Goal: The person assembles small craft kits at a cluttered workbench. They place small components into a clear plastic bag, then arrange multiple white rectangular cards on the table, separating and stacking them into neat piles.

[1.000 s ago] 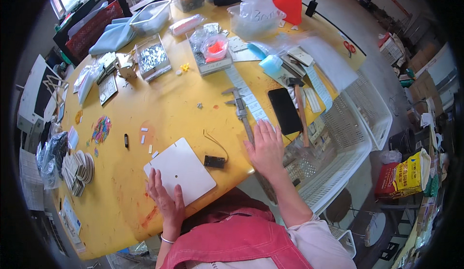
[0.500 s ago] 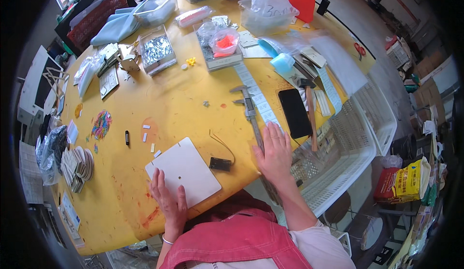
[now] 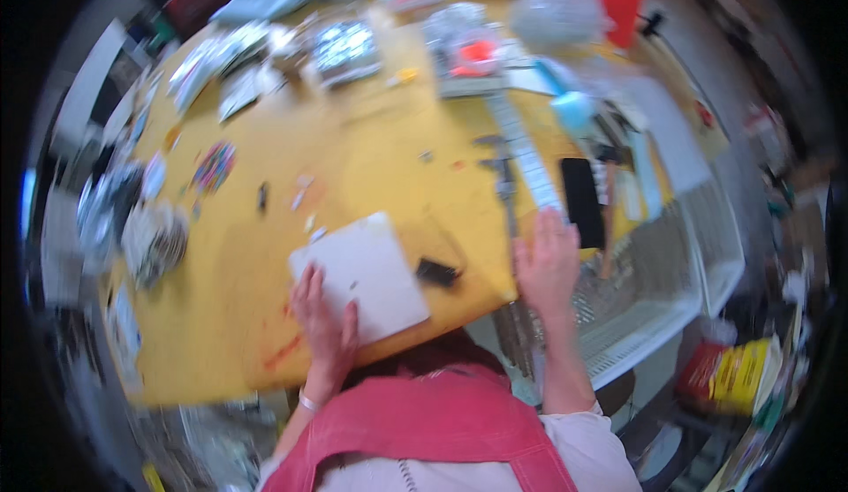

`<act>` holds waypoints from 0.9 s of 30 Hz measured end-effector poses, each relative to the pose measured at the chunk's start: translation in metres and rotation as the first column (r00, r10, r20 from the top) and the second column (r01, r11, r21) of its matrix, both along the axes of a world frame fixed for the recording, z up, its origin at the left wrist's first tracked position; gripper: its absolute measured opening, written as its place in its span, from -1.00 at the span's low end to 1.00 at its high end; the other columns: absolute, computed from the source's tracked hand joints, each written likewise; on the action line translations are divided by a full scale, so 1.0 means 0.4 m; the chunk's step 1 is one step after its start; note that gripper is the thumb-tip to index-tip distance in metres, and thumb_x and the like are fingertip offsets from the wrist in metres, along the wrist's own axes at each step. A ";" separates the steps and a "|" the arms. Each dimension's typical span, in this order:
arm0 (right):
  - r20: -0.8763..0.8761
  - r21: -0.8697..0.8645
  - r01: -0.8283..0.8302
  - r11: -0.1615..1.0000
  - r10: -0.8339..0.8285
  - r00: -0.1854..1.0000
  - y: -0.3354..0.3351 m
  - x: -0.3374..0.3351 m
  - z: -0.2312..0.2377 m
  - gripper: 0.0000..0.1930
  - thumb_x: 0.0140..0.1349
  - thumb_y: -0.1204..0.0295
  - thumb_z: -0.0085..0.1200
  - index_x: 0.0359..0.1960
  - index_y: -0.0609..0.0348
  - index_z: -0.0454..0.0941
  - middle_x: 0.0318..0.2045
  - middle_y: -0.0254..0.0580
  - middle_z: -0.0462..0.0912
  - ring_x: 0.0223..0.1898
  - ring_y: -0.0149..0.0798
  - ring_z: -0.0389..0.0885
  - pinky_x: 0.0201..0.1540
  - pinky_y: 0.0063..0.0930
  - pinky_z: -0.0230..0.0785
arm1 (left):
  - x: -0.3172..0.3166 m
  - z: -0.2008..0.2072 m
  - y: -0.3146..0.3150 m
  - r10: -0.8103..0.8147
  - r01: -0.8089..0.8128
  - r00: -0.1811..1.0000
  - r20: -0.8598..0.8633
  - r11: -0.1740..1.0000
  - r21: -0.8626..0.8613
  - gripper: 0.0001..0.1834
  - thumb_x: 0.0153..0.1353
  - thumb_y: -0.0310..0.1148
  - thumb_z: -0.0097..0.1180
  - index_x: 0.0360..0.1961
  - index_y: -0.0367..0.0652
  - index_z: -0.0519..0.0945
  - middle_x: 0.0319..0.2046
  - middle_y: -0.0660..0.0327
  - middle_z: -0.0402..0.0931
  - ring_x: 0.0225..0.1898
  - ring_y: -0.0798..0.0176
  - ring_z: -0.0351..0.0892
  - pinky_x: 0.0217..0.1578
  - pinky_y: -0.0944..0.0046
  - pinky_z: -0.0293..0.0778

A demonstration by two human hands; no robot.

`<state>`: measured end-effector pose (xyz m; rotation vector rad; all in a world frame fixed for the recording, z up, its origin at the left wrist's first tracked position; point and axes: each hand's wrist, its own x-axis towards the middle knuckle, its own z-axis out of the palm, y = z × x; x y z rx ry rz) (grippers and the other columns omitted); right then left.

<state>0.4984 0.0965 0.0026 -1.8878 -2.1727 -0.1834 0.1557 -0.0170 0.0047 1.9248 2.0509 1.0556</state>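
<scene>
My left hand [image 3: 329, 320] lies over the left edge of a white square panel [image 3: 389, 267] at the table's front edge. Its fingers are extended and somewhat apart, not wrapped around the panel. A small black box with thin wires [image 3: 437, 272] sits just right of the panel. Stretched out flat, my right hand [image 3: 548, 261] rests at the right front edge of the table, fingers pointing away. It is beside the lower end of a caliper [image 3: 504, 178] and at the near end of a pale label strip [image 3: 527, 155]. Motion blur softens the whole picture.
A black phone [image 3: 581, 202] and a hammer [image 3: 609, 218] lie right of my right hand. White plastic baskets [image 3: 649, 337] stand beside the table. Farther back are a tray of shiny pieces [image 3: 346, 50] and a box with orange pieces [image 3: 468, 86]. Round stacked pieces [image 3: 152, 245] lie left.
The whole view has shifted, so the table and things on it appear farther right, and the picture has blurred. My hands keep nearly the same places against the panel and caliper.
</scene>
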 end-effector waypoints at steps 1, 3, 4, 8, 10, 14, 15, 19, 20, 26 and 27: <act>0.046 -0.009 -0.013 1.000 0.013 0.999 -0.001 0.001 0.002 -0.36 0.43 0.10 0.04 0.34 0.41 0.42 0.38 0.18 0.44 0.46 0.07 0.33 0.52 0.10 0.04 | -0.003 -0.003 -0.004 -0.005 0.005 1.000 0.010 1.000 0.019 -0.24 0.25 -0.44 0.24 0.46 -0.30 0.26 0.46 -0.13 0.23 0.48 -0.21 0.17 0.50 -0.20 -0.06; 0.045 -0.057 0.000 0.998 0.002 0.999 0.003 -0.006 0.014 -0.36 0.46 0.10 0.01 0.36 0.41 0.40 0.41 0.18 0.41 0.47 0.06 0.31 0.55 0.07 -0.02 | -0.008 -0.005 -0.014 0.011 -0.020 0.993 0.121 0.997 0.070 -0.26 0.25 -0.47 0.23 0.45 -0.32 0.27 0.44 -0.13 0.25 0.47 -0.20 0.18 0.48 -0.17 0.03; 0.036 -0.103 0.020 0.994 -0.017 0.999 0.001 -0.013 0.023 -0.35 0.48 0.10 0.00 0.38 0.42 0.37 0.43 0.19 0.38 0.48 0.05 0.29 0.57 0.06 -0.08 | -0.011 -0.002 -0.024 0.014 -0.035 0.987 0.157 0.990 0.135 -0.27 0.26 -0.48 0.22 0.44 -0.33 0.27 0.43 -0.14 0.25 0.47 -0.20 0.20 0.47 -0.15 0.05; -0.098 0.026 -0.132 0.991 0.134 0.986 -0.043 -0.093 0.071 -0.40 0.42 0.17 0.11 0.39 0.27 0.39 0.45 0.15 0.34 0.51 0.10 0.23 0.56 0.21 -0.19 | -0.040 0.029 -0.035 0.077 -0.128 0.973 0.218 0.964 0.231 -0.34 0.29 -0.50 0.19 0.41 -0.34 0.31 0.38 -0.14 0.30 0.42 -0.17 0.26 0.43 -0.07 0.16; -0.143 0.012 -0.261 0.965 0.260 0.955 -0.082 -0.164 0.081 -0.38 0.37 0.20 0.17 0.38 0.26 0.40 0.46 0.13 0.34 0.52 0.11 0.21 0.55 0.23 -0.19 | -0.065 0.048 -0.026 0.115 -0.148 0.979 0.167 0.969 0.198 -0.37 0.29 -0.50 0.20 0.38 -0.31 0.35 0.35 -0.12 0.34 0.39 -0.16 0.31 0.40 -0.05 0.21; -0.252 -0.038 -0.540 0.841 0.515 0.819 -0.154 -0.310 0.084 -0.35 0.29 0.21 0.26 0.35 0.26 0.43 0.46 0.11 0.34 0.53 0.09 0.21 0.55 0.26 -0.18 | -0.137 0.086 0.022 0.094 -0.091 0.995 -0.042 0.994 0.064 -0.41 0.26 -0.47 0.26 0.32 -0.25 0.44 0.30 -0.07 0.41 0.32 -0.16 0.37 0.33 -0.05 0.29; -0.285 -0.048 -0.609 0.792 0.573 0.768 -0.166 -0.346 0.079 -0.35 0.28 0.20 0.26 0.35 0.27 0.43 0.46 0.11 0.34 0.53 0.09 0.21 0.55 0.24 -0.17 | -0.152 0.092 0.042 0.070 -0.068 0.993 -0.096 0.997 0.024 -0.42 0.25 -0.46 0.28 0.31 -0.24 0.46 0.28 -0.06 0.42 0.31 -0.16 0.38 0.31 -0.05 0.30; -0.308 -0.132 -0.744 0.655 0.686 0.659 -0.197 -0.431 0.061 -0.31 0.26 0.16 0.27 0.34 0.33 0.44 0.47 0.11 0.33 0.54 0.08 0.21 0.57 0.16 -0.14 | -0.212 0.081 0.208 -0.151 0.149 0.983 -0.104 0.989 -0.022 -0.35 0.26 -0.49 0.25 0.39 -0.24 0.40 0.40 -0.05 0.36 0.37 -0.14 0.38 0.38 -0.04 0.30; -0.283 -0.099 -0.751 0.653 0.705 0.650 -0.198 -0.437 0.059 -0.28 0.25 0.15 0.27 0.34 0.36 0.43 0.46 0.14 0.33 0.54 0.09 0.21 0.56 0.10 -0.09 | -0.226 0.073 0.261 -0.166 0.156 0.973 -0.160 0.985 -0.073 -0.36 0.27 -0.49 0.22 0.39 -0.24 0.39 0.42 -0.05 0.34 0.39 -0.14 0.36 0.39 -0.02 0.31; -0.327 -0.099 -0.757 0.646 0.697 0.638 -0.199 -0.444 0.046 -0.26 0.22 0.16 0.30 0.35 0.38 0.42 0.45 0.18 0.34 0.53 0.13 0.21 0.54 0.10 0.00 | -0.290 0.013 0.416 -0.332 0.272 0.905 -0.266 0.932 -0.238 -0.37 0.29 -0.50 0.13 0.40 -0.32 0.37 0.47 -0.14 0.27 0.49 -0.17 0.24 0.46 0.05 0.25; -0.330 -0.093 -0.756 0.647 0.697 0.637 -0.197 -0.444 0.046 -0.26 0.21 0.17 0.30 0.35 0.38 0.42 0.44 0.19 0.35 0.52 0.14 0.22 0.53 0.11 0.02 | -0.291 0.005 0.405 -0.354 0.296 0.906 -0.231 0.922 -0.251 -0.37 0.27 -0.52 0.13 0.40 -0.34 0.38 0.46 -0.16 0.27 0.49 -0.18 0.24 0.47 0.05 0.24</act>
